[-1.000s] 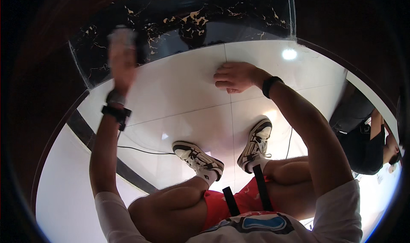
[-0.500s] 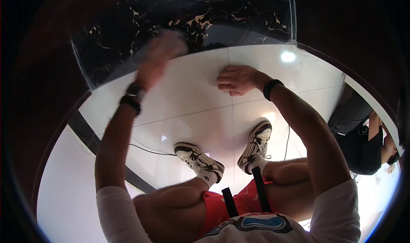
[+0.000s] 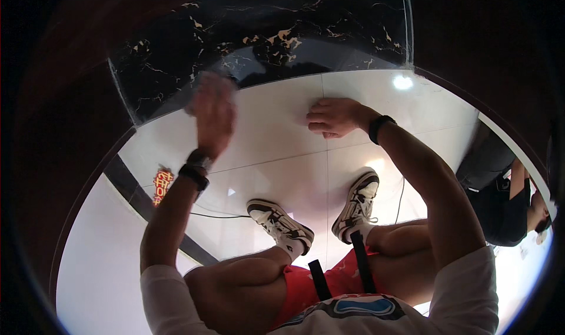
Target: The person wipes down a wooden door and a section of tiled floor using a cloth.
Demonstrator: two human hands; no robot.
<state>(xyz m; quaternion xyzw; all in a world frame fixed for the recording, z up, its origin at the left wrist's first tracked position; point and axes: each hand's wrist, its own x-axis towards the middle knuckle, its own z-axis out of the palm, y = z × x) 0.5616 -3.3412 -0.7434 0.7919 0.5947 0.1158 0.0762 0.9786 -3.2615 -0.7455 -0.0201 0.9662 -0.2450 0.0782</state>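
Observation:
My left hand (image 3: 215, 111) reaches out over the edge between the white tiled floor (image 3: 265, 123) and the black marble slab (image 3: 170, 76). Motion smears its fingers, and a greyish blur beside them is too faint to name. My right hand (image 3: 336, 117) rests low over the white tiles near a joint line, its fingers curled inward. Whatever lies inside that curl, if anything, is hidden. A dark watch (image 3: 199, 160) and a band circle my left wrist; a black band (image 3: 379, 128) is on my right.
Dark panels (image 3: 70, 100) flank the marble on both sides. My shoes (image 3: 358, 202) stand on the tiles, with a thin cable (image 3: 218, 216) behind them. A red and yellow ornament (image 3: 162, 185) lies left of my arm. Another person in black (image 3: 500, 211) is at the right.
My left hand has moved back from the marble toward the tiles, and the red and yellow ornament has come into sight beside my arm. My right hand keeps its curled pose.

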